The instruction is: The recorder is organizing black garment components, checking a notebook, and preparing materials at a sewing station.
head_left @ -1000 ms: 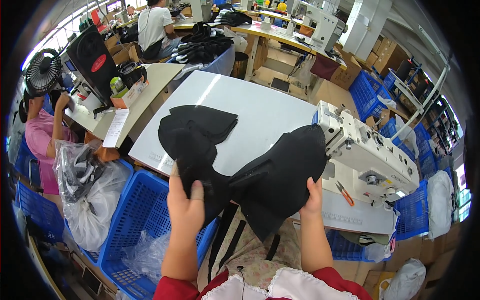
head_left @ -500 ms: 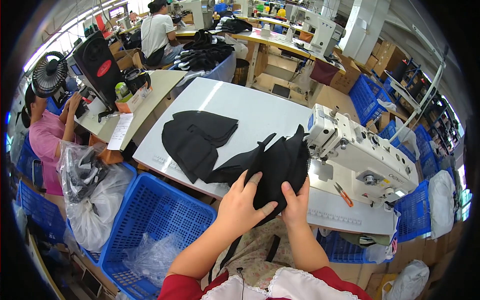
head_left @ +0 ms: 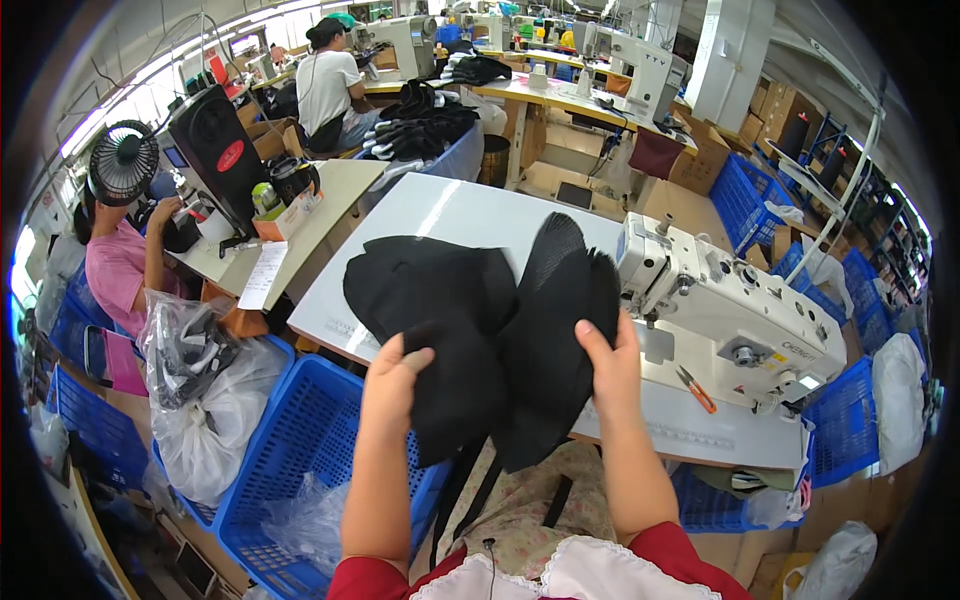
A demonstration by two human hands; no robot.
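My left hand (head_left: 393, 378) pinches a black fabric piece (head_left: 462, 385) by its left edge, thumb on top. In my right hand (head_left: 612, 368) is a stack of black fabric pieces (head_left: 555, 345), several layers with jagged edges fanning at the top right. Both are lifted over the front of the white sewing table (head_left: 450, 205), and their inner edges overlap. Behind the left piece, more black fabric pieces (head_left: 390, 270) lie on the table, partly hidden. A white sewing machine (head_left: 725, 295) stands just right of my right hand. Orange-handled thread snips (head_left: 697, 388) lie before it.
A blue plastic basket (head_left: 290, 430) with clear plastic film inside stands at front left, beside a stuffed clear bag (head_left: 195, 420). At the left, a co-worker in pink (head_left: 120, 265) sits near a small fan (head_left: 122, 160). Another person (head_left: 330, 90) sits farther back near piled black pieces.
My hands have spread apart; the left moved left with one fabric piece, separating it from the stack my right hand holds. My view has shifted slightly.
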